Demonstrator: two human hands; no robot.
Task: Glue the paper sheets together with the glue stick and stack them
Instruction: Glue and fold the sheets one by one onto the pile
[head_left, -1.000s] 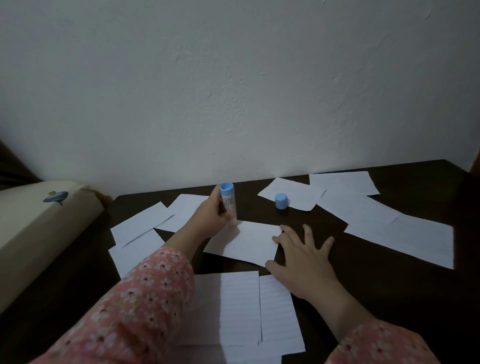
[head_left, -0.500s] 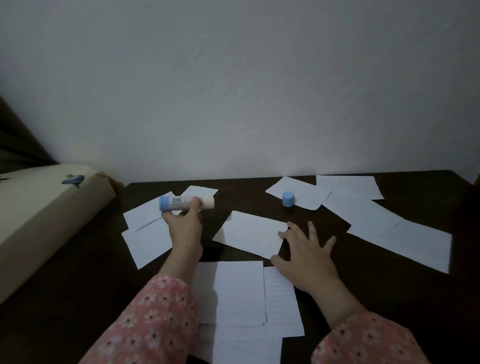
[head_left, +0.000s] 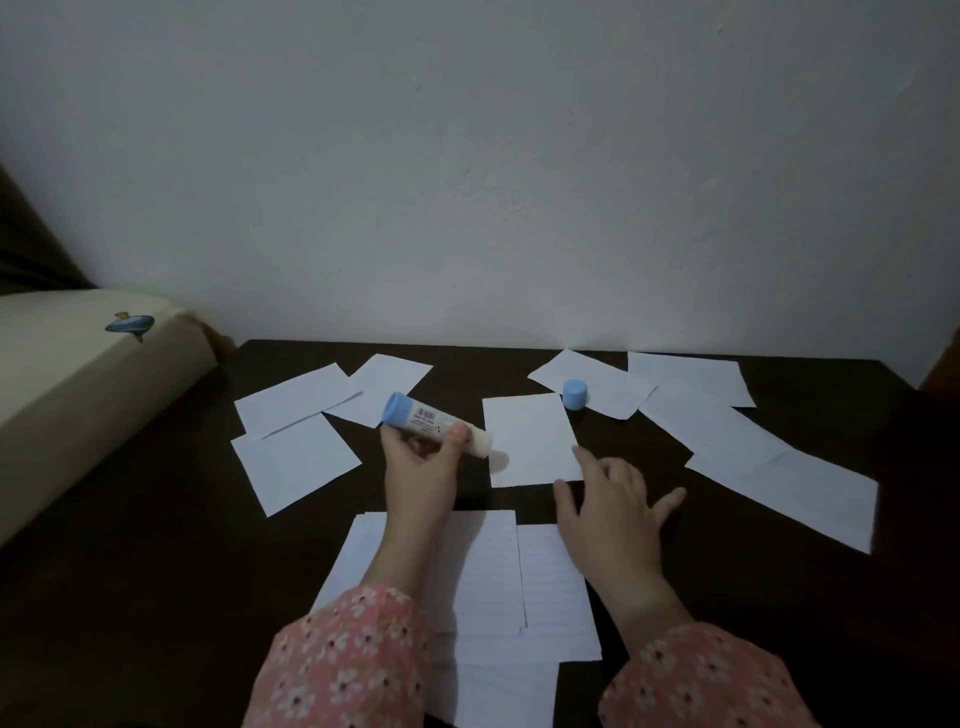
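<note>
My left hand (head_left: 421, 467) grips an uncapped glue stick (head_left: 434, 423), white with a blue base, held almost level with its glue end touching the left edge of a small white paper sheet (head_left: 530, 436). My right hand (head_left: 608, 501) rests with fingers spread at that sheet's lower right corner, fingertips on its edge. The stick's blue cap (head_left: 575, 394) stands just beyond the sheet's far right corner. A stack of lined sheets (head_left: 488, 571) lies near me, partly under my forearms.
Several loose white sheets lie on the dark table (head_left: 156, 571): a group at the left (head_left: 296, 457) and a group at the right (head_left: 769, 467). A cream cushion (head_left: 67, 395) borders the table's left side. A white wall stands behind.
My left hand swung the glue stick rightwards, from over the left sheets down to the small sheet's left edge. The small sheet has turned from slanted to upright under my right hand.
</note>
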